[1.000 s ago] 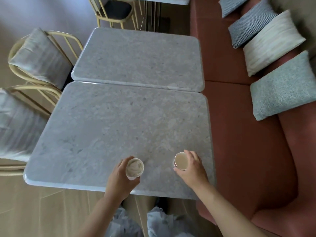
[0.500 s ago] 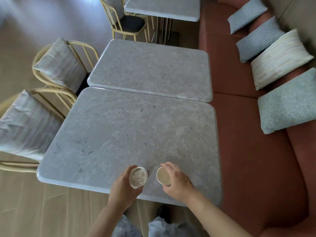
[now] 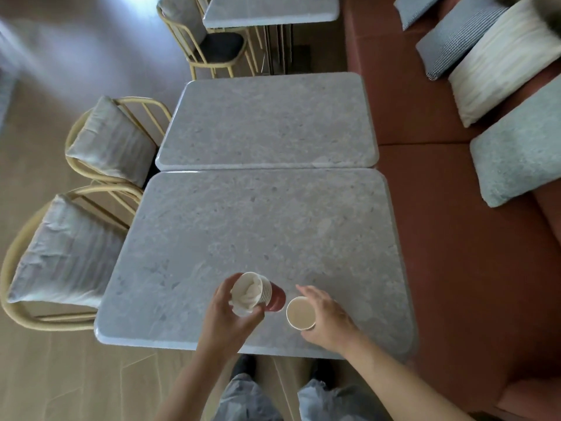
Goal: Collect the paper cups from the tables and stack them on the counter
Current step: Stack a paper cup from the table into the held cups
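While your left hand [image 3: 226, 317] grips a nested stack of paper cups [image 3: 253, 294], tilted so its open mouth faces you and a crumpled white napkin [image 3: 249, 294] shows inside, your right hand [image 3: 326, 319] curls round a single paper cup [image 3: 300, 312] standing upright. Both grips are clenched on their cups, just beside each other, over the near edge of the grey stone table [image 3: 258, 232]. A red bench seat [image 3: 473, 268] runs along the right of the table.

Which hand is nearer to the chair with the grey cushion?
Left. The left hand, holding the cup stack, is on the side toward the chair; the right hand is further toward the sofa.
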